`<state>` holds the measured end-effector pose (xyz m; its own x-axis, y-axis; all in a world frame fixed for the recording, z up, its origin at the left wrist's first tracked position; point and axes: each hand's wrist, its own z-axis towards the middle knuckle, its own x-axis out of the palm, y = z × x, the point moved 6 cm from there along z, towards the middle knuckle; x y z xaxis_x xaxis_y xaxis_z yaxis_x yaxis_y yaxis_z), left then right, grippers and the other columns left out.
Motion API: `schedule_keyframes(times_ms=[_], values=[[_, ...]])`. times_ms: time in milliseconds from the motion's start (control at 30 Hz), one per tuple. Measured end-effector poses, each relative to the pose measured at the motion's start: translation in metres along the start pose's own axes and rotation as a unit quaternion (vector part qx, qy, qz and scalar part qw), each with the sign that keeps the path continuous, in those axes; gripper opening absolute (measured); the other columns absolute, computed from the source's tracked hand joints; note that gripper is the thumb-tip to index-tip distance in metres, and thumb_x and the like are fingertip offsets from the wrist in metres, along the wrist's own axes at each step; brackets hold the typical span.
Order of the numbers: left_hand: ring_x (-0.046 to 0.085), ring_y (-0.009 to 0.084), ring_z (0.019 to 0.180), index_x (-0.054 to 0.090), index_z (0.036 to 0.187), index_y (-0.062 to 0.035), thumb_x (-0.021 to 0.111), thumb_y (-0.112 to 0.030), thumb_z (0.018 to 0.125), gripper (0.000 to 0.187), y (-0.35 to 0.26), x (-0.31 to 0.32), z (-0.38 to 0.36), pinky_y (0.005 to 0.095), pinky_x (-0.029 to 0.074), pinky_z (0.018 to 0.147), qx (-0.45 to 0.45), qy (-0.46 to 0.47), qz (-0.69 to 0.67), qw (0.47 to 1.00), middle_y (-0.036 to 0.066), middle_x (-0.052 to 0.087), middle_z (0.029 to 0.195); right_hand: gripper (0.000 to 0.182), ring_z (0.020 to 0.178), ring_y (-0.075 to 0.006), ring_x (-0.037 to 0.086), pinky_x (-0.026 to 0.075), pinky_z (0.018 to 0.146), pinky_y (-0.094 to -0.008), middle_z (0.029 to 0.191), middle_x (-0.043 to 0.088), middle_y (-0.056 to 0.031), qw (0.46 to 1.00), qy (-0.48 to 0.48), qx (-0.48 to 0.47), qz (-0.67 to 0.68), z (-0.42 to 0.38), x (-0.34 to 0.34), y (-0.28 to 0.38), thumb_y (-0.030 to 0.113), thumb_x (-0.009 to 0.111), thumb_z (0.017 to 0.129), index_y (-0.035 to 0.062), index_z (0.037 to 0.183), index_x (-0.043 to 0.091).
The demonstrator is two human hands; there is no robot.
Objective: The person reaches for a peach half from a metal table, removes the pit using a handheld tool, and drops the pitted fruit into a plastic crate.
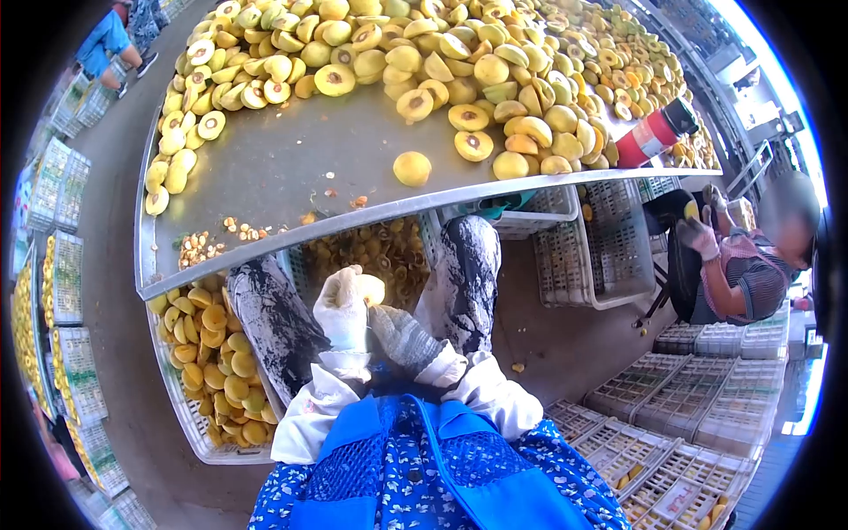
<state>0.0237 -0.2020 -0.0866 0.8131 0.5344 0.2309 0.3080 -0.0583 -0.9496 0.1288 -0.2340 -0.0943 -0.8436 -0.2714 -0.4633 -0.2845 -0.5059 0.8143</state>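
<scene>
My left hand (340,311), in a white glove, is closed on a yellow peach half (371,290) held above my lap. My right hand (408,339), in a greyish worn glove, is curled just below the peach half. Whatever its fingers hold, if anything, is hidden. Between my knees stands a crate of peach scraps (367,252), partly behind my hands. In front of me a metal table (291,159) bears a large heap of halved peaches (459,62), some with brown pits showing. Loose pits (201,250) lie near its front left edge.
A crate of peach halves (216,353) stands by my left leg. A red bottle (654,134) lies on the table's right. Plastic crates (676,397) are at the lower right, with a stacked pair (565,261) nearer. A gloved co-worker (738,265) sits at the right.
</scene>
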Motion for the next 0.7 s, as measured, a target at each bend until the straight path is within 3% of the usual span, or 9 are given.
schedule_keyframes(times_ms=[33, 133, 167, 267, 300, 400, 500, 567, 700], values=[[0.057, 0.01, 0.057, 0.064, 0.088, 0.0023, 0.061, -0.018, 0.089, 0.021, -0.001, 0.0, 0.0, 0.0209, 0.045, 0.052, 0.001, 0.006, -0.008, 1.0, 0.006, 0.064, 0.07, 0.026, 0.08, -0.0363, 0.057, 0.048, 0.067, -0.0414, 0.09, 0.057, -0.0204, 0.998, 0.065, 0.024, -0.006, 0.001, 0.004, -0.004, 0.01, 0.049, 0.084, -0.004, 0.105, 0.05], [0.058, 0.0104, 0.056, 0.064, 0.088, 0.0033, 0.06, -0.018, 0.09, 0.022, -0.006, 0.001, -0.001, 0.0209, 0.045, 0.052, -0.02, 0.007, -0.016, 1.0, 0.007, 0.064, 0.069, 0.027, 0.087, -0.0402, 0.057, 0.048, 0.077, -0.0427, 0.099, 0.058, -0.0243, 0.998, 0.053, 0.01, -0.014, -0.002, 0.008, -0.005, 0.008, 0.045, 0.085, -0.0058, 0.108, 0.051], [0.058, 0.0106, 0.056, 0.064, 0.087, 0.0032, 0.06, -0.017, 0.09, 0.021, -0.006, 0.0, 0.0, 0.0209, 0.045, 0.052, -0.027, 0.002, -0.005, 1.0, 0.007, 0.064, 0.069, 0.032, 0.086, -0.0375, 0.059, 0.049, 0.07, -0.0404, 0.097, 0.058, -0.021, 0.976, 0.063, 0.151, 0.146, -0.004, 0.017, -0.02, 0.009, 0.052, 0.082, -0.0047, 0.111, 0.048], [0.061, 0.0118, 0.063, 0.068, 0.089, 0.0003, 0.061, -0.019, 0.088, 0.02, -0.009, -0.002, -0.002, 0.0231, 0.049, 0.057, -0.009, 0.022, -0.004, 1.0, 0.008, 0.068, 0.082, 0.035, 0.089, -0.0407, 0.057, 0.047, 0.079, -0.0475, 0.101, 0.056, -0.0289, 0.997, 0.01, -0.057, -0.049, -0.005, 0.01, 0.002, 0.013, 0.047, 0.085, -0.0059, 0.114, 0.05], [0.061, 0.0117, 0.063, 0.068, 0.089, 0.0004, 0.061, -0.019, 0.088, 0.02, -0.01, -0.001, -0.002, 0.0228, 0.049, 0.057, 0.019, 0.017, 0.007, 1.0, 0.007, 0.068, 0.081, 0.03, 0.076, -0.0244, 0.06, 0.049, 0.06, -0.0369, 0.088, 0.061, -0.0116, 0.987, -0.082, -0.106, -0.087, -0.003, 0.007, 0.006, 0.028, 0.055, 0.09, 0.0046, 0.108, 0.055], [0.06, 0.0108, 0.061, 0.067, 0.092, 0.0011, 0.061, -0.018, 0.088, 0.02, -0.012, 0.001, -0.003, 0.0222, 0.047, 0.056, 0.096, 0.042, 0.043, 0.994, 0.007, 0.067, 0.079, 0.031, 0.07, -0.0211, 0.057, 0.045, 0.055, -0.0334, 0.083, 0.059, -0.009, 0.996, -0.02, -0.064, -0.053, -0.005, 0.006, 0.006, 0.034, 0.056, 0.088, 0.0072, 0.105, 0.055], [0.062, 0.0119, 0.061, 0.065, 0.096, 0.0025, 0.061, -0.019, 0.089, 0.023, -0.005, 0.0, 0.004, 0.0227, 0.049, 0.057, 0.152, 0.108, 0.067, 0.98, 0.008, 0.067, 0.079, 0.033, 0.063, -0.0179, 0.054, 0.042, 0.05, -0.03, 0.079, 0.058, -0.0064, 0.995, 0.02, 0.058, 0.082, -0.002, 0.005, 0.002, 0.039, 0.057, 0.087, 0.0098, 0.102, 0.054], [0.063, 0.014, 0.063, 0.065, 0.095, 0.0031, 0.06, -0.02, 0.089, 0.024, 0.005, -0.002, 0.005, 0.0234, 0.051, 0.059, 0.111, 0.119, 0.033, 0.986, 0.009, 0.067, 0.078, 0.034, 0.059, -0.0157, 0.052, 0.039, 0.047, -0.0277, 0.076, 0.057, -0.0046, 0.948, 0.028, 0.192, 0.253, -0.003, 0.004, 0.0, 0.042, 0.058, 0.086, 0.0115, 0.101, 0.054], [0.067, 0.0195, 0.069, 0.065, 0.094, 0.0043, 0.059, -0.026, 0.09, 0.031, 0.01, -0.001, 0.009, 0.0272, 0.054, 0.063, 0.04, 0.177, -0.039, 0.983, 0.012, 0.068, 0.084, 0.037, 0.051, -0.0114, 0.048, 0.034, 0.041, -0.023, 0.071, 0.054, -0.0011, 0.721, 0.051, 0.388, 0.572, -0.005, 0.01, 0.009, 0.049, 0.059, 0.084, 0.0149, 0.097, 0.054]])
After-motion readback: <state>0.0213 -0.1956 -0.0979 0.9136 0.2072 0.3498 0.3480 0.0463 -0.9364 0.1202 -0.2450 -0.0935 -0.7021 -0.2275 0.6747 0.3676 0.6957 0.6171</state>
